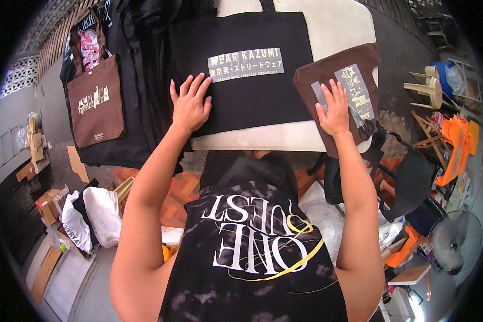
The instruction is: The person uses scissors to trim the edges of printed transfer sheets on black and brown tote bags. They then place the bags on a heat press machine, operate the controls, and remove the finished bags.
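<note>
A black tote bag [247, 102] lies flat on the white table, and a clear film with pale lettering [245, 64] rests on its front. My left hand [190, 102] is spread on the bag's left part, just beside the film's left end. My right hand [335, 110] lies with fingers stretched over a brown cloth bag [311, 80] at the table's right. Under and beside its fingers are film pieces; the larger, a transfer film with cat figures [354, 88], sits right of the fingertips. Neither hand grips anything.
A brown tote with printed cats [96, 102] lies on piled black cloth [139, 80] at the left. The white table [263, 141] shows its front edge near my body. At right are a plastic stool [426, 90], an orange cloth [456, 145] and a fan [454, 246].
</note>
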`<control>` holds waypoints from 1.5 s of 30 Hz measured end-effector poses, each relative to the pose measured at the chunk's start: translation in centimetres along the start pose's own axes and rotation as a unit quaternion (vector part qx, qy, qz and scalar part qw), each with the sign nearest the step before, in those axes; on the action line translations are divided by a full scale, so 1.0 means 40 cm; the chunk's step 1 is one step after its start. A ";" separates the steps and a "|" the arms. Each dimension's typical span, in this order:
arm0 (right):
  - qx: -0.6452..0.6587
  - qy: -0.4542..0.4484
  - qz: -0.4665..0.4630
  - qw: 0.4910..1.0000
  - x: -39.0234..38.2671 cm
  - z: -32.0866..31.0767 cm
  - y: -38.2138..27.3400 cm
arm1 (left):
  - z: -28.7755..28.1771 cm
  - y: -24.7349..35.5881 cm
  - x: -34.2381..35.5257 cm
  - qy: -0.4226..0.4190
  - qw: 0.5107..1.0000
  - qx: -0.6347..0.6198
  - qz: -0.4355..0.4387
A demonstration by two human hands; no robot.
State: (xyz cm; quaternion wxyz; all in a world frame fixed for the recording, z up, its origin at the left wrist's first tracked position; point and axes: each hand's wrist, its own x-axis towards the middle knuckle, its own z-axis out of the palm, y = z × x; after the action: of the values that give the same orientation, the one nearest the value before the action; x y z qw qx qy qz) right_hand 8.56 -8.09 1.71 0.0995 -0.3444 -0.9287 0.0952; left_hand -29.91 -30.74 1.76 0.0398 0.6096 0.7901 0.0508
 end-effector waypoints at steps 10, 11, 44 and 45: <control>-0.021 0.102 0.030 0.994 0.101 0.032 -0.144 | 0.031 -0.016 0.032 0.121 0.991 -0.048 0.017; -0.010 0.113 0.009 0.994 0.119 0.031 -0.187 | 0.030 -0.017 0.031 0.123 0.991 -0.048 0.016; 0.181 0.004 -0.037 0.983 0.403 0.242 -0.572 | 0.075 -0.057 0.031 0.191 0.968 -0.161 -0.008; 0.202 -0.006 0.005 0.979 0.405 0.246 -0.576 | 0.075 -0.057 0.029 0.193 0.969 -0.155 -0.003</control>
State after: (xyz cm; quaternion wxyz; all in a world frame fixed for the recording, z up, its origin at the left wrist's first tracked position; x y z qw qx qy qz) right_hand -20.24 -15.64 -0.15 0.1610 -0.3211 -0.8891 0.2836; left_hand -32.04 -30.09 -1.50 -0.0194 0.5726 0.7670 0.2890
